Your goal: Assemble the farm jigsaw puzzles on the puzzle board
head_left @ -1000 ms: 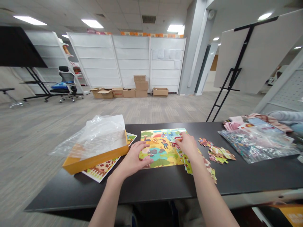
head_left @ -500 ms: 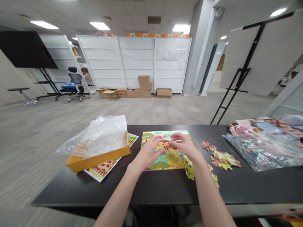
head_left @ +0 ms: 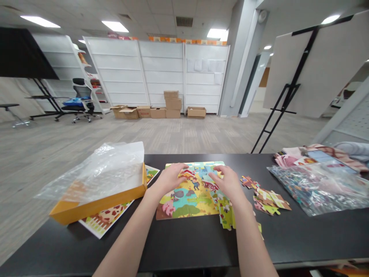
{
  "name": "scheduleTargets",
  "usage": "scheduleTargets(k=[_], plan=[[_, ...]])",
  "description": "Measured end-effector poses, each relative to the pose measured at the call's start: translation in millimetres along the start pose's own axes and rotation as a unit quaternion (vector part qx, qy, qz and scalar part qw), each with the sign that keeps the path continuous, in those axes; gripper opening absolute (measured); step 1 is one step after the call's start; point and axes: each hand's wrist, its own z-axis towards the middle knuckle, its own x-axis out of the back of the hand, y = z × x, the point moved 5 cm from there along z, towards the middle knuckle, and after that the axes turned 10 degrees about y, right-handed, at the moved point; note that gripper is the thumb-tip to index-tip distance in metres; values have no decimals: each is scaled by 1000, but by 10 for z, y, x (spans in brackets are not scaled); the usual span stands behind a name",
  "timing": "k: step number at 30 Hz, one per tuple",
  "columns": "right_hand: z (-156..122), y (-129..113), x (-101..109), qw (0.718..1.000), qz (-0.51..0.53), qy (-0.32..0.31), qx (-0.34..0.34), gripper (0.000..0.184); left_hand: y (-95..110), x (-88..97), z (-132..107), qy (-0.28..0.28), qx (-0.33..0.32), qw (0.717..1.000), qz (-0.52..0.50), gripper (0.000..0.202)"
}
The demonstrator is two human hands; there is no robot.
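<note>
On the black surface [head_left: 184, 250], the open left hand [head_left: 170, 179] and open right hand [head_left: 228, 182] rest fingers-down on a jigsaw puzzle [head_left: 190, 204]. Loose puzzle pieces [head_left: 268, 200] lie near its right side.

Bright ceiling panels [head_left: 115, 26], soft faint shadows, curved edge distortion, little blur

No lettering is legible on the jigsaw puzzle [head_left: 190, 196] or elsewhere. The paper sheets [head_left: 201, 65] on the white panel [head_left: 164, 77] and the printed card [head_left: 327, 156] at right are too small to read.
</note>
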Motion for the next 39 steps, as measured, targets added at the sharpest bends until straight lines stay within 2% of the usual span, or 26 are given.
scheduleTargets(k=[4,8,13,16,19,24,29,39], plan=[[-54,96,-120,987,-124,-81,59,37,-270,-12,-85,-6,26,999,25,36],[-79,155,-221,982,-142,-115,58,42,-244,2,-124,-5,28,1000,-3,41],[-58,144,-194,994,-65,-87,24,43,-88,66,-129,-1,12,1000,-14,46],[-61,152,-177,995,46,-86,-34,29,-59,64,-139,-8,-2,1000,-14,47],[-69,131,-167,979,173,-80,-75,21,-28,61,-149,-15,-10,1000,-26,48],[-89,82,-179,944,299,-70,-122,35,73,85,-141,-11,-19,998,-63,47],[-76,96,-195,951,276,-54,-132,35,94,72,-125,-4,-18,996,-92,46],[-66,131,-216,971,209,-54,-100,29,80,-3,-150,-36,-4,995,-92,48]])
